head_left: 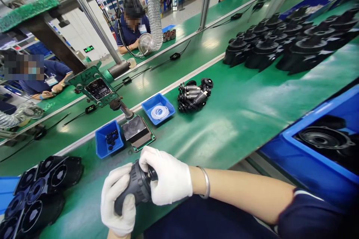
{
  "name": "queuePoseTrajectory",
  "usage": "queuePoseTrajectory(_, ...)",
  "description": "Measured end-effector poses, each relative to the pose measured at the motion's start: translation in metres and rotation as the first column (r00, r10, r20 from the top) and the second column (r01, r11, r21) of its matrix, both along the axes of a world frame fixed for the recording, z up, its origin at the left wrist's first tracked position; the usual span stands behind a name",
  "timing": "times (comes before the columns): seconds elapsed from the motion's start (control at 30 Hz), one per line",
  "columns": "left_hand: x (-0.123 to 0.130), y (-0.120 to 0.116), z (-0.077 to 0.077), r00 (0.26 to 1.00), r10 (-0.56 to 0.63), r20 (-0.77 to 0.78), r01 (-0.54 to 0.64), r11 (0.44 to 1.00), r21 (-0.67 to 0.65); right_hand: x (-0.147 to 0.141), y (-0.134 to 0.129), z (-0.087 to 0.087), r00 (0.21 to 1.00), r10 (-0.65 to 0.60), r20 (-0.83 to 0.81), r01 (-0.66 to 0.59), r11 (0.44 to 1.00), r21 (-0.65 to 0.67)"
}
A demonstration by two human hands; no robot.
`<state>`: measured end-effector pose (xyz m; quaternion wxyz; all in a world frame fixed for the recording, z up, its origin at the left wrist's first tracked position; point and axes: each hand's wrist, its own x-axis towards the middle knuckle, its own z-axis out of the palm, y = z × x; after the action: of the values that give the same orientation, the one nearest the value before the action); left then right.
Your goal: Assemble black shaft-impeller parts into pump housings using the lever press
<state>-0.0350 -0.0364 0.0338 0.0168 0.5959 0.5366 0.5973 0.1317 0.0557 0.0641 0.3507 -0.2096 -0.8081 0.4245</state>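
Note:
Near the front edge of the green table, my left hand (119,198) in a white glove is wrapped round a black ribbed plastic housing (136,186), which lies tilted. My right hand (166,175), also gloved, is closed at the housing's right end, its fingers on a small black part (152,174) there. The fingers partly hide that small part. Just beyond my hands stands a press with a metal block (135,128) at its foot. A blue tray (102,143) of small black pieces is left of the block, and a blue tray (150,114) of white rings is right of it.
A pile of black parts (193,95) lies past the trays. Rows of black housings (266,46) stand at the back right, and more housings (36,194) at the left. A blue bin (291,138) is at the right edge. Several people sit across the table.

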Motion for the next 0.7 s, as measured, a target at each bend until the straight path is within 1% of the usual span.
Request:
queuePoseTrajectory(0.1,0.002,0.003,0.003,0.999,-0.011,-0.042,0.015,0.996,0.086,0.0,0.004,0.006,0.997,0.018,0.071,-0.02,1.0,0.021)
queuePoseTrajectory(0.13,0.002,0.004,0.005,0.999,-0.015,-0.029,0.018,0.997,0.079,0.0,0.005,0.009,0.995,0.012,0.1,-0.015,1.0,0.025)
queuePoseTrajectory(0.17,0.003,0.007,0.005,1.0,-0.017,0.008,0.017,0.999,0.046,-0.001,0.004,0.013,0.992,-0.003,0.129,-0.001,1.0,0.028)
queuePoseTrajectory(0.2,0.004,0.01,0.005,0.998,-0.017,0.062,0.018,1.0,-0.015,-0.001,0.003,0.017,0.987,-0.027,0.156,0.023,0.999,0.029)
queuePoseTrajectory(0.23,0.005,0.015,0.004,0.99,-0.012,0.139,0.027,0.994,-0.104,-0.002,0.001,0.02,0.982,-0.057,0.178,0.053,0.998,0.03)
queuePoseTrajectory(0.27,0.006,0.02,0.001,0.974,0.0,0.225,0.049,0.977,-0.209,-0.002,-0.002,0.023,0.977,-0.087,0.194,0.081,0.996,0.038)
queuePoseTrajectory(0.33,0.009,0.033,-0.008,0.929,0.039,0.367,0.114,0.916,-0.385,-0.004,-0.007,0.025,0.965,-0.138,0.223,0.125,0.99,0.069)
queuePoseTrajectory(0.4,0.012,0.046,-0.021,0.893,0.076,0.444,0.158,0.87,-0.466,-0.006,-0.008,0.018,0.948,-0.149,0.28,0.126,0.987,0.099)
queuePoseTrajectory(0.5,0.012,0.057,-0.037,0.861,0.115,0.496,0.175,0.848,-0.501,-0.004,0.0,-0.003,0.913,-0.104,0.395,0.065,0.992,0.109)
queuePoseTrajectory(0.57,0.008,0.055,-0.044,0.833,0.131,0.538,0.195,0.84,-0.506,0.0,0.01,-0.017,0.913,-0.074,0.402,0.019,0.99,0.138)
queuePoseTrajectory(0.6,0.005,0.052,-0.046,0.815,0.122,0.567,0.219,0.841,-0.495,0.002,0.016,-0.024,0.926,-0.06,0.373,0.0,0.987,0.158)
queuePoseTrajectory(0.63,0.003,0.047,-0.048,0.797,0.084,0.598,0.261,0.845,-0.466,0.004,0.021,-0.029,0.945,-0.036,0.324,-0.019,0.986,0.164)
queuePoseTrajectory(0.67,0.001,0.041,-0.05,0.786,0.02,0.618,0.318,0.844,-0.432,0.007,0.026,-0.034,0.964,0.003,0.266,-0.044,0.988,0.146)
queuePoseTrajectory(0.7,0.0,0.036,-0.051,0.786,-0.063,0.615,0.384,0.829,-0.407,0.008,0.031,-0.038,0.977,0.056,0.206,-0.078,0.992,0.102)
